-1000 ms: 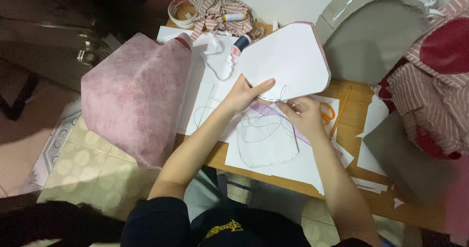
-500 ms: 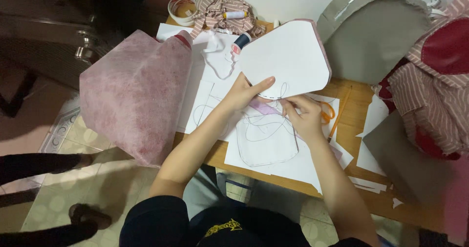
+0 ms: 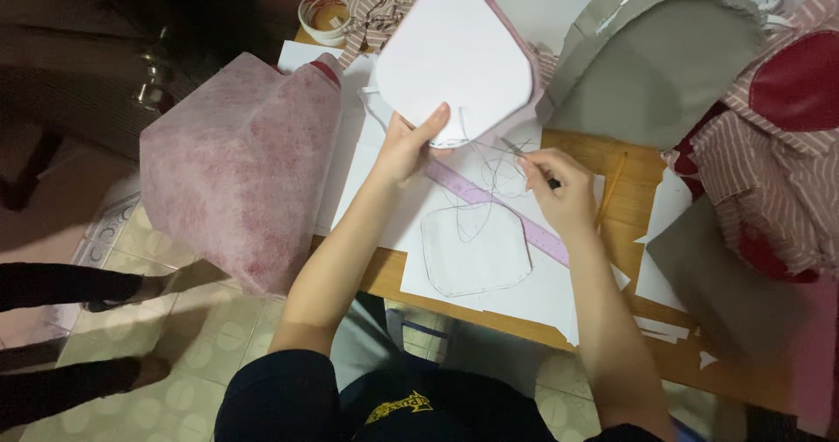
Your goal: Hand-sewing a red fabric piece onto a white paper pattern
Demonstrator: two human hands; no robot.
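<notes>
My left hand [image 3: 409,145] grips the lower edge of a white shield-shaped pattern piece [image 3: 454,57] with a pink rim, held tilted above the table. My right hand [image 3: 555,188] pinches a thin dark tool, seemingly a pen or small scissors, with its tip over the pencil-marked white paper [image 3: 489,258]. A pink transparent ruler [image 3: 502,210] lies diagonally on that paper between my two hands. A rounded outline is drawn on the sheet below the ruler.
A pink non-woven fabric bundle [image 3: 240,167] hangs over the wooden table's [image 3: 629,188] left edge. Grey fabric [image 3: 655,57] and striped red-and-white cloth [image 3: 778,162] pile at the right. A tape roll [image 3: 325,9] sits at the back. Another person's legs [image 3: 61,337] stand at left.
My left hand lifted the white pattern piece off the paper and tilted it up. My right hand shifted right along the ruler. The camera view moved closer.
</notes>
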